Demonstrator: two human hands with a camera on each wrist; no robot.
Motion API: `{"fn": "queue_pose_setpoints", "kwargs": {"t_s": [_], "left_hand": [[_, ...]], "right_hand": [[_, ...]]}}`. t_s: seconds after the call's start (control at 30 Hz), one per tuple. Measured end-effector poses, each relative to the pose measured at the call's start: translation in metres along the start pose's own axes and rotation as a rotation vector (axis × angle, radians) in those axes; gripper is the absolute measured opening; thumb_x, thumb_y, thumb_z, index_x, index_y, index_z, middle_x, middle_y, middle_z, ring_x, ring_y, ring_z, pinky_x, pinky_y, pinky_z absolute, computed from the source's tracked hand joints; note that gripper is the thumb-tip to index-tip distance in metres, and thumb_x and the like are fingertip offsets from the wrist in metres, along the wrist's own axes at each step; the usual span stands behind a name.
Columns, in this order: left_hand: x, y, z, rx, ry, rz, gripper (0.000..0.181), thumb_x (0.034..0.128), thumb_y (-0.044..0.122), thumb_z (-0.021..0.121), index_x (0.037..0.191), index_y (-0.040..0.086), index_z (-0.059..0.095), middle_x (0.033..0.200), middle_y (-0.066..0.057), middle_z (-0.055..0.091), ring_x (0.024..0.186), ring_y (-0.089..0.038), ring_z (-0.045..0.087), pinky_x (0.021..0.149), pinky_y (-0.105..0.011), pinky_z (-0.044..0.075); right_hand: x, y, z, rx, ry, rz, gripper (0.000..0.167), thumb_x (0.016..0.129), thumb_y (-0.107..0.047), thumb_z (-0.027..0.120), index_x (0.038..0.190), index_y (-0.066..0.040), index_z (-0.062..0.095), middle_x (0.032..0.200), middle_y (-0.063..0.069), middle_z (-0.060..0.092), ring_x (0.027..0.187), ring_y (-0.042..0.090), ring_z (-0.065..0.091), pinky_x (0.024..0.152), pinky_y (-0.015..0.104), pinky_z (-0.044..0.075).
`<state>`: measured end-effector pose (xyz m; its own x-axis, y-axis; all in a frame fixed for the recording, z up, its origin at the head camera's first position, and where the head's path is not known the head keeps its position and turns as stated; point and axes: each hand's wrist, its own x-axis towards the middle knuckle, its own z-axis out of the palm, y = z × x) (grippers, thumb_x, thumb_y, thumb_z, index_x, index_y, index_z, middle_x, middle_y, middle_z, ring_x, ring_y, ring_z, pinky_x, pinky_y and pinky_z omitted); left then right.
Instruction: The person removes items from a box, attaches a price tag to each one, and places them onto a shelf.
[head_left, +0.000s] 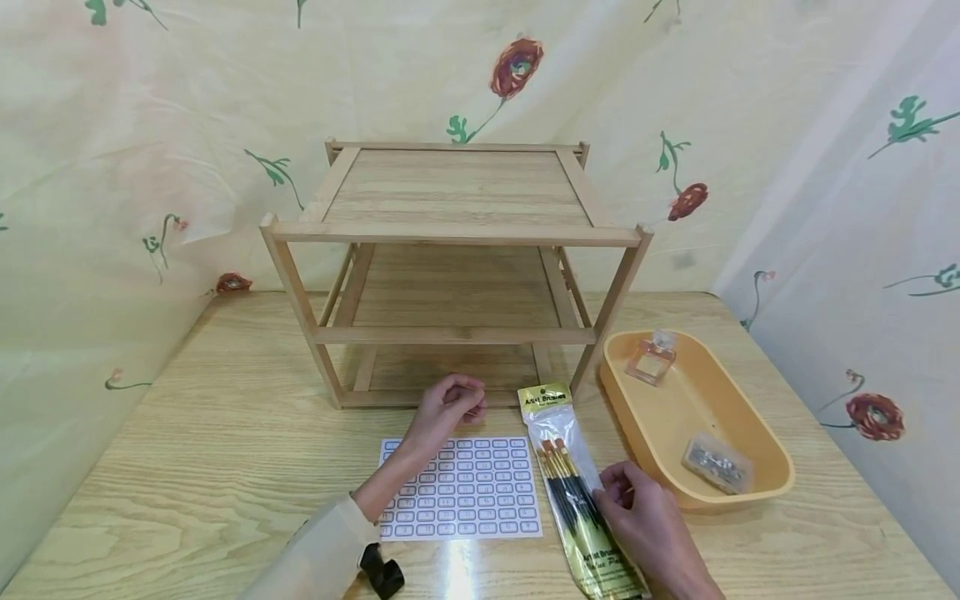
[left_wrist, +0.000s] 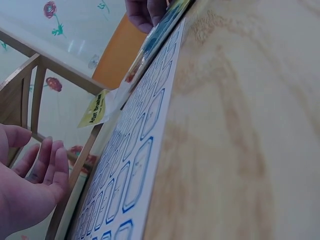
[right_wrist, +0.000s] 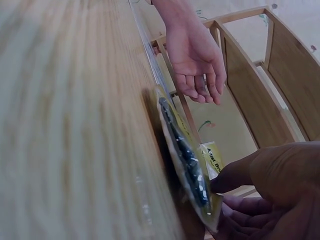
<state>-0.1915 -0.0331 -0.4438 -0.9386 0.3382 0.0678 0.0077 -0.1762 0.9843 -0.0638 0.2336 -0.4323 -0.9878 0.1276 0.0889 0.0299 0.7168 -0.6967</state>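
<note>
A clear plastic pack of artist paintbrushes lies on the table, its gold header reading "Artist Brushes". My right hand pinches the pack's right edge between thumb and fingers; in the right wrist view the thumb is on the pack's upper face. Left of the pack is a white sheet of blue-framed labels, partly covered by my left forearm. Above the sheet's far edge hovers my left hand, fingers loosely bent and holding nothing. The left wrist view shows that hand palm up beside the sheet.
Behind the hands stands a wooden rack with three shelves. To the right, an orange tray holds a perfume bottle and a small clear box of metal pieces. Flowered cloth hangs behind and at both sides.
</note>
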Motion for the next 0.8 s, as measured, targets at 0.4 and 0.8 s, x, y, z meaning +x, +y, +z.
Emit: {"fn": "queue_pose_setpoints", "kwargs": {"t_s": [0.4,0.8], "left_hand": [[-0.0008,0.0007,-0.0004,0.011,0.001,0.009,0.031,0.1059,0.008,0.057,0.128,-0.014,0.054,0.113,-0.033,0.062,0.102,-0.036,0.066,0.081,-0.027,0.056],[-0.0015,0.0017,-0.0010,0.015,-0.002,0.002,0.031,0.1060,0.008,0.057,0.128,-0.013,0.054,0.113,-0.033,0.062,0.100,-0.031,0.066,0.081,-0.027,0.056]], "right_hand": [[0.0004,-0.0009,-0.0009,-0.099,-0.028,-0.013,0.015,0.086,-0.003,0.078,0.092,-0.007,0.065,0.067,-0.006,0.054,0.058,0.008,0.049,0.055,0.025,0.043],[-0.0015,-0.0005,-0.0015,-0.163,-0.013,-0.053,0.017,0.084,-0.004,0.078,0.094,-0.009,0.064,0.067,-0.009,0.053,0.058,0.007,0.049,0.058,0.028,0.044]]}}
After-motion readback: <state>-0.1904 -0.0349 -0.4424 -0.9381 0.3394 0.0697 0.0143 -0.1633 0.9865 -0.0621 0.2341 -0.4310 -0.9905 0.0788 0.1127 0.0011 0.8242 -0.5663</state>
